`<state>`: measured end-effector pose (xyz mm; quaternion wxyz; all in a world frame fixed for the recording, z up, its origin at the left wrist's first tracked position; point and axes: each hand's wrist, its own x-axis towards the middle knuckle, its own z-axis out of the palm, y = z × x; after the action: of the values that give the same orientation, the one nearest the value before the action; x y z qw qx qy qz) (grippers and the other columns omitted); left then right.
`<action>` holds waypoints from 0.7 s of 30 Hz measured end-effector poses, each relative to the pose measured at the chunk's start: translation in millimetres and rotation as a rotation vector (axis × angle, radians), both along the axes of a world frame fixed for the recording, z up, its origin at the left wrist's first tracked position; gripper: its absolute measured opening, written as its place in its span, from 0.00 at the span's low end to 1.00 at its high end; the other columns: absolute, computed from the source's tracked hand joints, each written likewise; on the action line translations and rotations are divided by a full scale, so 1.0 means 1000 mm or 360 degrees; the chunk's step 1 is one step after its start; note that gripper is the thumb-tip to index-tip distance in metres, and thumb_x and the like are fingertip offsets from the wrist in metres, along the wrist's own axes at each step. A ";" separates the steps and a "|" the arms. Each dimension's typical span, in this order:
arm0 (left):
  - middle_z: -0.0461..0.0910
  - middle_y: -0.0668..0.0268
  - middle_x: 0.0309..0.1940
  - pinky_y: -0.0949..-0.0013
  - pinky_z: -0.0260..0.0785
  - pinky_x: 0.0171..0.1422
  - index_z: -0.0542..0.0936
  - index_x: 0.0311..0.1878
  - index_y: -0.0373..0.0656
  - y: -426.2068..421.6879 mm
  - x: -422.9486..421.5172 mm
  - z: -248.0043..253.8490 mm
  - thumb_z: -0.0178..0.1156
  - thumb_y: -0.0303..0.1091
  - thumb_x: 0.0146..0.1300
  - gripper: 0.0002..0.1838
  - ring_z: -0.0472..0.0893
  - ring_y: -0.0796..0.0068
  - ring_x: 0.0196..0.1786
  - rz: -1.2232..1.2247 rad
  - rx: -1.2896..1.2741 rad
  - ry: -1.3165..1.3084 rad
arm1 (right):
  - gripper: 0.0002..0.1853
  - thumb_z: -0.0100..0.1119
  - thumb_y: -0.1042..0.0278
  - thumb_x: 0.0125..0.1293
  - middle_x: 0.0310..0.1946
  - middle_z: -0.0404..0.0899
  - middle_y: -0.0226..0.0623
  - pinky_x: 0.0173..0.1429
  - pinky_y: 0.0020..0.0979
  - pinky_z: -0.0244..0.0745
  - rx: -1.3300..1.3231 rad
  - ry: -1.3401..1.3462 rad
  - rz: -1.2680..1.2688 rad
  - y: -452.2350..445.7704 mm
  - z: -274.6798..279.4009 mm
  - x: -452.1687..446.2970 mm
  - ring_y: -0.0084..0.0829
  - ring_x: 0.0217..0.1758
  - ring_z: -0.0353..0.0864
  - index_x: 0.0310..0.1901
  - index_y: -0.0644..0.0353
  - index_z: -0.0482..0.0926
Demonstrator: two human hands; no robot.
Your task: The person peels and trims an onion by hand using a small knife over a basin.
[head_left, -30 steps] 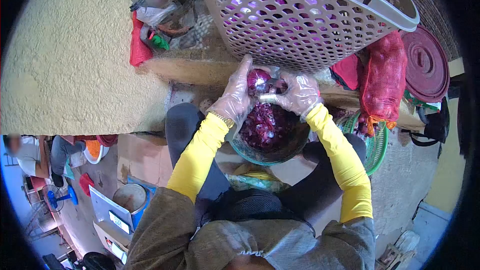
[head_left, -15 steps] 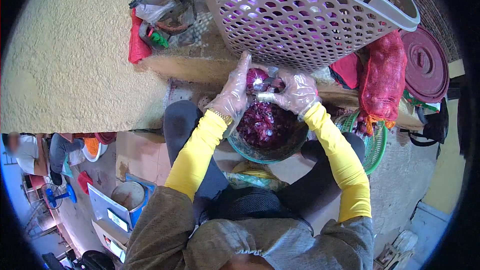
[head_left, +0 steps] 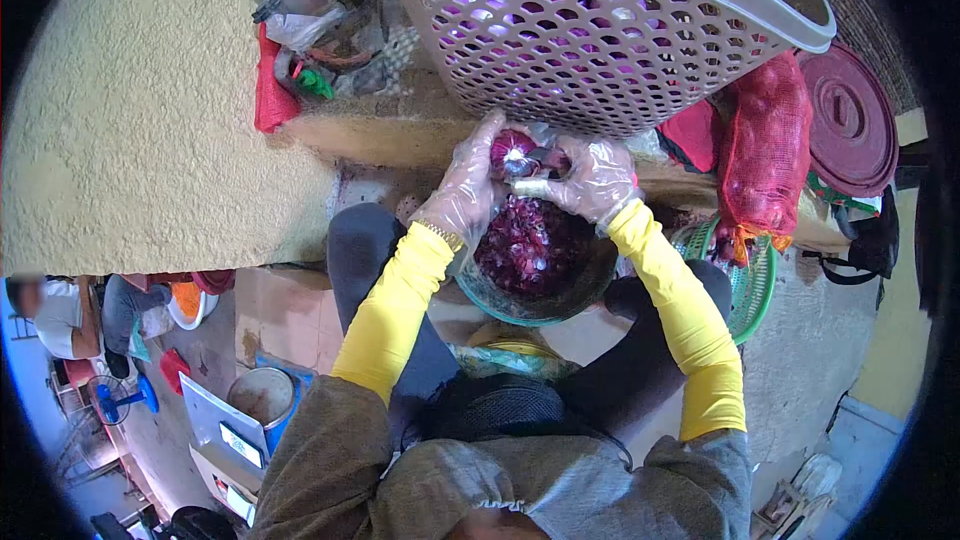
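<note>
My left hand (head_left: 462,180), in a clear plastic glove, is closed around a red onion (head_left: 513,154) whose pale cut end faces up. My right hand (head_left: 598,178), gloved too, is closed beside the onion, with a pale wrap on its thumb. A dark, narrow blade, apparently a small knife (head_left: 546,157), shows between the right fingers and meets the onion's side; its handle is hidden. Both hands are above a dark basin (head_left: 488,302) between the knees, holding purple onion skins (head_left: 530,245).
A large perforated plastic basket (head_left: 600,70) with onions stands on the ledge just beyond my hands. To the right are a red mesh sack (head_left: 768,150), a maroon lid (head_left: 850,120) and a green basket (head_left: 760,290). Another person (head_left: 65,315) sits far left near a blue fan (head_left: 125,398).
The onion has turned and tilted slightly in my left hand, and the left thumb has come down closer over it. The right hand stays almost in place beside it.
</note>
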<state>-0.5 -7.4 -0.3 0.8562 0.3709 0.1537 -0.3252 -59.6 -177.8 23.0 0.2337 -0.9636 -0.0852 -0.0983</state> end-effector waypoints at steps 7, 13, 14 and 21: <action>0.83 0.57 0.40 0.57 0.78 0.56 0.80 0.41 0.38 0.002 0.001 -0.006 0.54 0.46 0.73 0.19 0.84 0.64 0.44 -0.0105 0.0087 -0.0058 | 0.36 0.71 0.26 0.43 0.23 0.84 0.35 0.37 0.40 0.79 0.0078 -0.0109 0.0034 0.002 -0.004 -0.001 0.43 0.27 0.85 0.38 0.54 0.85; 0.84 0.57 0.42 0.56 0.77 0.57 0.80 0.42 0.38 0.001 0.000 -0.002 0.51 0.46 0.75 0.19 0.84 0.63 0.46 -0.0063 0.0053 -0.0075 | 0.35 0.72 0.27 0.44 0.23 0.83 0.35 0.36 0.41 0.78 -0.0075 -0.0036 0.0018 -0.003 -0.013 0.001 0.43 0.27 0.85 0.37 0.55 0.84; 0.84 0.57 0.42 0.56 0.77 0.57 0.80 0.42 0.38 0.002 0.001 -0.005 0.51 0.46 0.75 0.19 0.84 0.63 0.46 -0.0063 0.0053 -0.0074 | 0.35 0.72 0.27 0.44 0.23 0.83 0.35 0.36 0.41 0.78 -0.0075 -0.0034 0.0018 -0.004 -0.013 0.001 0.43 0.27 0.85 0.37 0.55 0.84; 0.83 0.54 0.46 0.54 0.75 0.62 0.80 0.45 0.36 0.005 0.002 -0.005 0.50 0.46 0.75 0.20 0.83 0.61 0.49 -0.0121 0.0014 -0.0107 | 0.33 0.71 0.29 0.46 0.23 0.83 0.38 0.36 0.42 0.78 0.0018 -0.0042 0.0019 -0.002 -0.008 0.000 0.43 0.27 0.85 0.38 0.54 0.85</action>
<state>1.6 -2.4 -5.1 0.8463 0.3910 0.1120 -0.3440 -59.6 -179.7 15.5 0.2385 -0.9603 -0.0936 -0.1101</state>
